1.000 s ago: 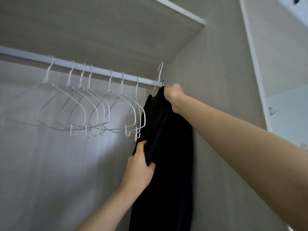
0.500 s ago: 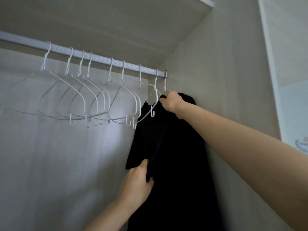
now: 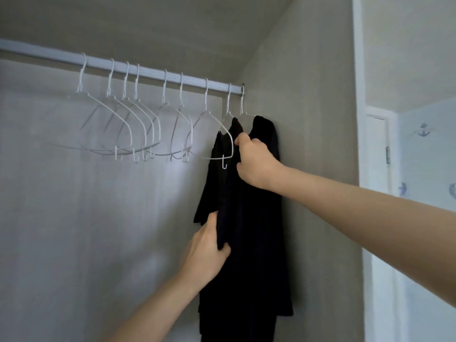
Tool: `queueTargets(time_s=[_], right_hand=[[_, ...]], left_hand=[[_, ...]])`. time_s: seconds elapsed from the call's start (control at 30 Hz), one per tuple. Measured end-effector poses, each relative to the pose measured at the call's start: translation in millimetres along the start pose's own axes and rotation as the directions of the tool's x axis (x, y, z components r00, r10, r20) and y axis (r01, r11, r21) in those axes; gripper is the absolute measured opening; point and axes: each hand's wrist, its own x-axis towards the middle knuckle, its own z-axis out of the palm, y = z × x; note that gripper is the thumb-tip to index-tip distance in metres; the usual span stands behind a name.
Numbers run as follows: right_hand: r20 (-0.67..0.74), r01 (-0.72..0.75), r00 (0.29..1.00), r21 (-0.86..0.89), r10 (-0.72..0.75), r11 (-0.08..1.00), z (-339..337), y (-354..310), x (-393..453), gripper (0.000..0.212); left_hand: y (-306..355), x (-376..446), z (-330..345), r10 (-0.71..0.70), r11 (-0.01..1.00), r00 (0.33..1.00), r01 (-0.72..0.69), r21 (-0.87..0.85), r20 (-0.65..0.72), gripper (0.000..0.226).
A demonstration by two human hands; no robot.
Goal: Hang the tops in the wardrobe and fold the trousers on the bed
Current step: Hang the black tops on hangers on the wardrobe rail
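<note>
Both hands grip black top (image 3: 249, 218), right hand (image 3: 254, 161) near collar, left hand (image 3: 207, 250) pinching lower fold (fingers curled), on rail (image 3: 148, 71).

Plain black top (image 3: 254, 218), white wire hangers (image 3: 138, 129), white ribbed wardrobe rail (image 3: 153, 74), pale grey-beige woodgrain wardrobe walls (image 3: 308, 119), pale blue wall with small grey-blue anchor motifs (image 3: 424, 130), white door frame (image 3: 359, 70)

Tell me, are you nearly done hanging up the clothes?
Partly. A black top already hangs from the rail at the right end, beside the wardrobe wall. Right now the right hand grips it near the shoulder and the left hand pinches its side, so it is being straightened. The other white hangers are bare. No trousers or bed show here, so I cannot tell about the folding.
</note>
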Motion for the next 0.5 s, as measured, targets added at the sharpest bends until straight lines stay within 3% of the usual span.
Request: queueTargets(time_s=[0.3, 0.5], right_hand=[[0.119, 0.237, 0.96, 0.141, -0.255, 0.961, -8, 29, -117, 0.051], [0.142, 0.377, 0.89, 0.309, -0.434, 0.873, -21, 54, -197, 0.06]], left_hand=[[46, -71, -19, -0.177, 0.967, 0.984, 0.169, 0.191, 0.024, 0.056], [102, -143, -28, -0.304, 0.917, 0.947, 0.32, 0.24, -0.104, 0.042]])
